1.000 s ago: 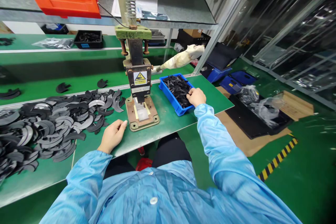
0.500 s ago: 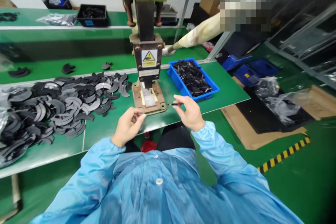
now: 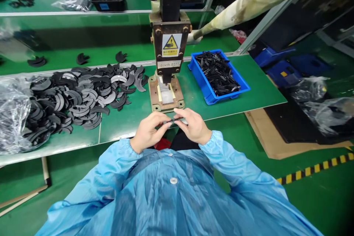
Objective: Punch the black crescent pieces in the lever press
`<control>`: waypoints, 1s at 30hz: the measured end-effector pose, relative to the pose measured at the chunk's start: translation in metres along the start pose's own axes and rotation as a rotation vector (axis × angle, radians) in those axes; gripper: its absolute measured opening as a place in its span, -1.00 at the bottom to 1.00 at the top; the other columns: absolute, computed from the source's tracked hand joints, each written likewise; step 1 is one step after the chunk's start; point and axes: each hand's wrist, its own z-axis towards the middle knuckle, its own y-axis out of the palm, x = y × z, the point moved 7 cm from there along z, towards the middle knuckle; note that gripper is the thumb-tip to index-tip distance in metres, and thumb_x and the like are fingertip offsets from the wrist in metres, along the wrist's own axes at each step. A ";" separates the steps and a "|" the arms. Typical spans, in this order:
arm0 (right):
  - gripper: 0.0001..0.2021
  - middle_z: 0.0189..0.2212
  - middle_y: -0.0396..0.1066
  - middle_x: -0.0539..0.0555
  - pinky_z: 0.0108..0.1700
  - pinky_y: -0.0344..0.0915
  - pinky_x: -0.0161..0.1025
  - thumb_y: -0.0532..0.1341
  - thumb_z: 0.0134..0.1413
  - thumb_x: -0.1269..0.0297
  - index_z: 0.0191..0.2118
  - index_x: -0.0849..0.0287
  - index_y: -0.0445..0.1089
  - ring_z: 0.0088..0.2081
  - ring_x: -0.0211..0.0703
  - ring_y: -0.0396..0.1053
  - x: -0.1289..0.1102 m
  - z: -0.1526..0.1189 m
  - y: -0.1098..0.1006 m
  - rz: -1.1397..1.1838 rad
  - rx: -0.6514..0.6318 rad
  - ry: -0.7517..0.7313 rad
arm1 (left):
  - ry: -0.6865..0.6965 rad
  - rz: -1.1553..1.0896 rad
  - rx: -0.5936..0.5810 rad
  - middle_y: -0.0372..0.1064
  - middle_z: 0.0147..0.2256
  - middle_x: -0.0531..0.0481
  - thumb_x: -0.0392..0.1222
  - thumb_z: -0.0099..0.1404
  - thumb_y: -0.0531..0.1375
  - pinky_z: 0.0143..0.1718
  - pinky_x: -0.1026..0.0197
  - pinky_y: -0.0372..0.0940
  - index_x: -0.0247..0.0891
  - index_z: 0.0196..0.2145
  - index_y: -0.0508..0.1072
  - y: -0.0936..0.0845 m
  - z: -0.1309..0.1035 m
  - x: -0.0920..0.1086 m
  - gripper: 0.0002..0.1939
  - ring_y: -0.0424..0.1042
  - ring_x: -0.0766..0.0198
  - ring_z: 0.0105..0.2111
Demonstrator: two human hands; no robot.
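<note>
A small, thin black strip (image 3: 173, 120) is pinched between both hands, just in front of the press. My left hand (image 3: 151, 129) is closed on its left end. On the other end my right hand (image 3: 192, 124) is closed, fingertips facing the left ones. Much of the strip is hidden by the fingers. Directly behind them stands the press (image 3: 169, 40), its punch above a base plate (image 3: 180, 94) with a pale metal block (image 3: 167, 96). A blue bin (image 3: 207, 95) right of the press is filled with similar thin black pieces (image 3: 218, 73).
Crescent-shaped black parts (image 3: 91, 92) are heaped left of the press, partly under a clear plastic bag (image 3: 13, 110). A wrapped pale pole (image 3: 249, 3) slants in from the upper right. The green table's front edge (image 3: 235, 114) runs close to my body. Cardboard (image 3: 261, 132) lies at right.
My hands have come together in front of the press. The black strip, held in my right hand alone before, is now pinched by both. The camera view has shifted nearer the table.
</note>
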 end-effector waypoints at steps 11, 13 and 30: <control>-0.53 0.24 0.48 0.14 0.29 0.51 0.13 -0.01 0.53 0.00 0.31 0.02 0.44 0.26 0.04 0.49 0.020 0.068 -0.123 0.001 0.372 0.082 | -0.148 0.239 0.145 0.61 -0.13 -0.12 -0.06 0.52 0.26 -0.07 0.14 0.42 -0.21 -0.05 0.68 -0.045 0.073 -0.084 -0.76 0.51 0.19 -0.26; -0.46 0.20 0.49 0.07 0.21 0.50 0.01 -0.02 0.51 -0.14 0.30 0.03 0.43 0.23 -0.02 0.52 0.014 0.094 -0.158 0.097 0.547 0.076 | -0.111 0.278 0.096 0.63 -0.09 -0.15 -0.10 0.52 0.24 0.07 0.12 0.41 -0.21 -0.06 0.69 -0.043 0.088 -0.093 -0.77 0.56 0.11 -0.10; -0.64 -0.52 0.37 -0.07 0.11 0.52 0.21 0.38 0.25 0.11 -0.50 0.08 0.31 -0.32 -0.18 0.44 -0.038 0.104 -0.143 0.239 0.402 -0.344 | -0.060 0.608 -0.191 0.56 0.14 -0.12 -0.17 0.59 0.07 -0.01 0.13 0.47 -0.12 0.14 0.64 -0.017 0.109 -0.086 -0.63 0.59 0.07 0.09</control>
